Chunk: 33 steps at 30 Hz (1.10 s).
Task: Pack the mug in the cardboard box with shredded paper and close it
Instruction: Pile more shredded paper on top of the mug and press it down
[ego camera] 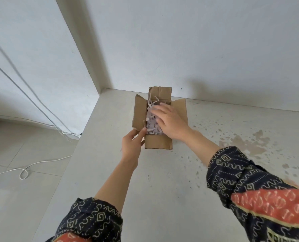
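A small cardboard box (158,141) stands open on the pale counter near the wall, its flaps spread left, right and back. White shredded paper (151,122) fills it to the top. No mug shows; the paper and my hand cover the inside. My right hand (169,122) lies over the box opening, fingers spread on the paper. My left hand (132,145) is at the box's near left corner, its thumb and fingers touching the left flap's edge.
The counter (162,180) runs to a wall behind the box, with stains (246,144) at the right. Its left edge drops to a tiled floor where a white cable (24,172) lies. A white pillar stands at the back left.
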Tool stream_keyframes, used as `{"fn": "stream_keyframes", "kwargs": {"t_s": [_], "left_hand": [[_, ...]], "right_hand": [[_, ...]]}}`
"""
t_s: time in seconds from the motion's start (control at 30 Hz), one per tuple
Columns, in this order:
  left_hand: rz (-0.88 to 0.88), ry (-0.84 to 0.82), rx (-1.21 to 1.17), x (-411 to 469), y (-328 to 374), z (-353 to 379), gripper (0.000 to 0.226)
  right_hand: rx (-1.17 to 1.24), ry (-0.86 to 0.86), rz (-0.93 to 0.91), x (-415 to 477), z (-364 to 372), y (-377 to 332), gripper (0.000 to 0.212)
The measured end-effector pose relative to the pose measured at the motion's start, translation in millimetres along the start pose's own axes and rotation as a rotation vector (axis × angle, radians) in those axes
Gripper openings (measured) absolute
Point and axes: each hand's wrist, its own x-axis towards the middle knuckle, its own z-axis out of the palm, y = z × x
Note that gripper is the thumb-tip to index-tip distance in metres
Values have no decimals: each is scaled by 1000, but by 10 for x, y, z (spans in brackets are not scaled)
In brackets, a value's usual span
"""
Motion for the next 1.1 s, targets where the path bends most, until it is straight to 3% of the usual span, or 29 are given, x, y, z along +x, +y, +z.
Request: {"fn": "stream_keyframes", "kwargs": {"t_s": [0.1, 0.23, 0.27, 0.43, 0.57, 0.67, 0.73, 0.83, 1.1], "left_hand": [[-25, 18, -53, -25, -2, 37, 21], [-46, 37, -87, -48, 13, 64, 15], [-51, 37, -95, -60, 25, 70, 16], [-84, 18, -104, -27, 44, 1, 17], [-68, -85, -18, -5, 34, -68, 20], [-62, -160, 41, -3, 48, -90, 22], [-63, -163, 56, 11, 45, -108, 23], [-48, -130, 53, 19, 26, -109, 20], [11, 147, 92, 65, 0, 179, 30]], "right_hand": [[258, -16, 41, -259, -118, 0, 53], [13, -243, -69, -490, -174, 4, 98], [-26, -249, -71, -511, -168, 20, 96], [200, -114, 2, -427, -189, 1, 35], [202, 45, 64, -245, -184, 64, 29], [119, -46, 24, -134, -125, 75, 49], [34, -125, -20, -93, -58, 34, 50], [29, -93, -46, -88, 22, 7, 44], [223, 302, -13, -239, 27, -6, 13]]}}
